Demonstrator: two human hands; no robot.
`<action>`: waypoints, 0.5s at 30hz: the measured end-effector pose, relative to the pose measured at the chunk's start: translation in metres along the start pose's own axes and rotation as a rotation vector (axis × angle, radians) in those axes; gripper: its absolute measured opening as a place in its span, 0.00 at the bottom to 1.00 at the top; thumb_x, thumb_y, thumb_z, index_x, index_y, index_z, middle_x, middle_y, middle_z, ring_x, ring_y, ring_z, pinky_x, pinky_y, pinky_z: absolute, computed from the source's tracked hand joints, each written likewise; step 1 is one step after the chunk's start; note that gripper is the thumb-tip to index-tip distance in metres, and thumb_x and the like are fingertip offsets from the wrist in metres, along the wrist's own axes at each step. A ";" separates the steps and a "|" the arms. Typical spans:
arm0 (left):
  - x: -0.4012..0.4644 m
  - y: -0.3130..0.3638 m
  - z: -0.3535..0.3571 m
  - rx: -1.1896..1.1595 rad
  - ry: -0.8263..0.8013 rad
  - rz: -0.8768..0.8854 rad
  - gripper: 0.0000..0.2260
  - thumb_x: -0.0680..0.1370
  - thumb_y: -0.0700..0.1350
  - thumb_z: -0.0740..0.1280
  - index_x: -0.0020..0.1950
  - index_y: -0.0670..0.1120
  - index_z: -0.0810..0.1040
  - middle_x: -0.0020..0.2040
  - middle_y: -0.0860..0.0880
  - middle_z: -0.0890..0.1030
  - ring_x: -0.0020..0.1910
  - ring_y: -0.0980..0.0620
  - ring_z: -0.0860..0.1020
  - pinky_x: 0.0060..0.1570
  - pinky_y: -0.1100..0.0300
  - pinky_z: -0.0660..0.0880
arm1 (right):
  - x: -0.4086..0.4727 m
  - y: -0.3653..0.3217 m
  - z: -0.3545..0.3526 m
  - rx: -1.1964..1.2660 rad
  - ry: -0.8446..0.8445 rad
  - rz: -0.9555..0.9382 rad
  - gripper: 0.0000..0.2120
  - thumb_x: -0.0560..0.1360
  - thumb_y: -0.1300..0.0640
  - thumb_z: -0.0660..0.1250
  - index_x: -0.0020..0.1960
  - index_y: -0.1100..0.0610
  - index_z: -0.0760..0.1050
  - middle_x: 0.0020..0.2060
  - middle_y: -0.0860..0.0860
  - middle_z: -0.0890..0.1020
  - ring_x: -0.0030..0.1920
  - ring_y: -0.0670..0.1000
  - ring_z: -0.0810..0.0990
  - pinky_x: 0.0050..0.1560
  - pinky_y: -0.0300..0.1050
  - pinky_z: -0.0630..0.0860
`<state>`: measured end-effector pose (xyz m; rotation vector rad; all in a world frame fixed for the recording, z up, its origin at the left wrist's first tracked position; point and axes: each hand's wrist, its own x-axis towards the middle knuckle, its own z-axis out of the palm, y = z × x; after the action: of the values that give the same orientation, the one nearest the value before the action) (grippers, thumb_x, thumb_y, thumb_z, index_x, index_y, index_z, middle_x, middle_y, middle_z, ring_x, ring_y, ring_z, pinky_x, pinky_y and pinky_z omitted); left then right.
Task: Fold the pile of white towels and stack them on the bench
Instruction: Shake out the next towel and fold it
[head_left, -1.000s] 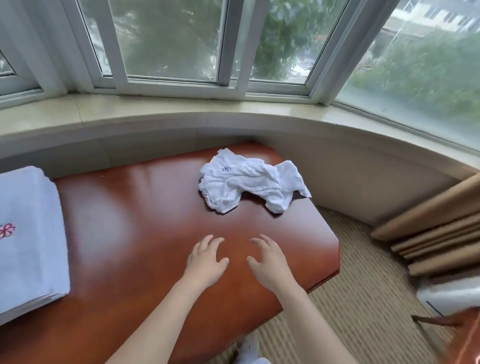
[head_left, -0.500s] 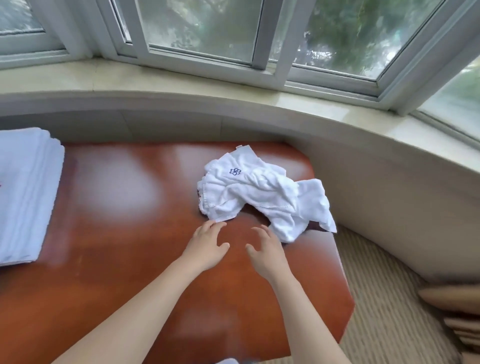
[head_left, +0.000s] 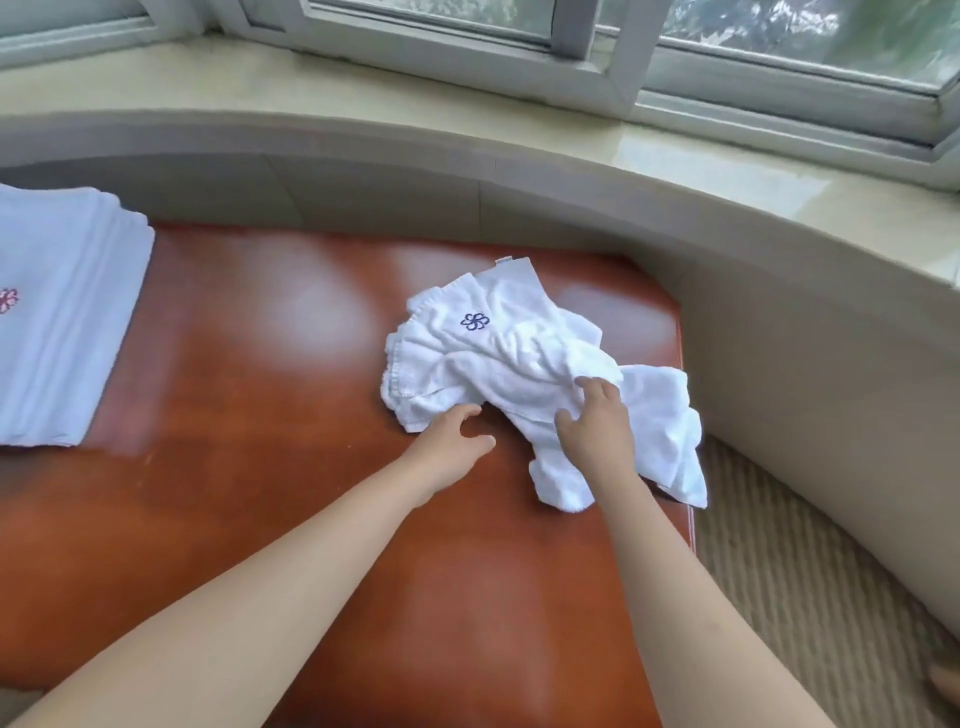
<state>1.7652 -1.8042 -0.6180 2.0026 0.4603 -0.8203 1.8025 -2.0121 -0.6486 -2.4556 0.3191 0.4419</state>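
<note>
Crumpled towel (head_left: 498, 374) lies on the tabletop (head_left: 260, 493), toward its right end, below the curved window sill (head_left: 727, 171). One end spills toward the tabletop's right edge, above the carpet (head_left: 805, 597). A small blue flower mark shows on the upper left fold; a hemmed corner sticks up at the far side.

Right hand (head_left: 597, 426) rests on the towel's middle, fingers curled into the cloth — it looks like a bunching grip on a fold, though the fingertips are partly buried. Left hand (head_left: 452, 441) sits at the near left edge of the towel, fingers relaxed and spread, touching or just short of the hem; it holds nothing.

Stack (head_left: 62, 322) of folded white towels sits at the tabletop's left end, well apart from the loose one, top piece carrying a red flower mark.

Handling, judged from the look:
- Terry cloth: soft, limp, light. No stiffness, so it will sag wherever it is not supported.
- Polished tabletop looks slick — the towel should slide easily when pulled, which helps in spreading it but may let it drift off the right edge.
- Not fragile; a firm pinch is safe.

Where to take hold: the hemmed border is the best guide. Likely sensible to find two neighbouring corners, pinch one in each hand, lift and shake flat. The middle, where the right hand is now, gives poor control of shape.
</note>
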 end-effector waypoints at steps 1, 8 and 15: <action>0.004 0.003 0.001 -0.029 0.001 -0.013 0.26 0.80 0.53 0.68 0.78 0.58 0.65 0.78 0.54 0.66 0.64 0.56 0.70 0.58 0.60 0.67 | 0.010 0.002 -0.001 -0.004 0.032 0.017 0.25 0.80 0.56 0.64 0.76 0.54 0.68 0.75 0.52 0.69 0.68 0.57 0.74 0.59 0.52 0.75; 0.021 0.006 0.002 -0.063 0.016 -0.056 0.26 0.81 0.53 0.67 0.78 0.58 0.65 0.78 0.54 0.67 0.63 0.56 0.70 0.57 0.60 0.67 | 0.051 0.001 0.006 -0.094 0.145 0.088 0.09 0.80 0.54 0.62 0.59 0.54 0.75 0.59 0.51 0.75 0.41 0.55 0.76 0.39 0.47 0.71; 0.021 -0.007 -0.006 -0.081 0.022 -0.082 0.26 0.80 0.54 0.67 0.77 0.60 0.66 0.78 0.55 0.67 0.64 0.54 0.72 0.59 0.58 0.68 | 0.047 -0.012 0.008 -0.063 0.126 0.036 0.02 0.77 0.58 0.63 0.48 0.53 0.75 0.46 0.49 0.79 0.40 0.54 0.77 0.35 0.45 0.68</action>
<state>1.7780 -1.7956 -0.6351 1.9305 0.5818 -0.8179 1.8473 -2.0032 -0.6662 -2.5480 0.4086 0.3172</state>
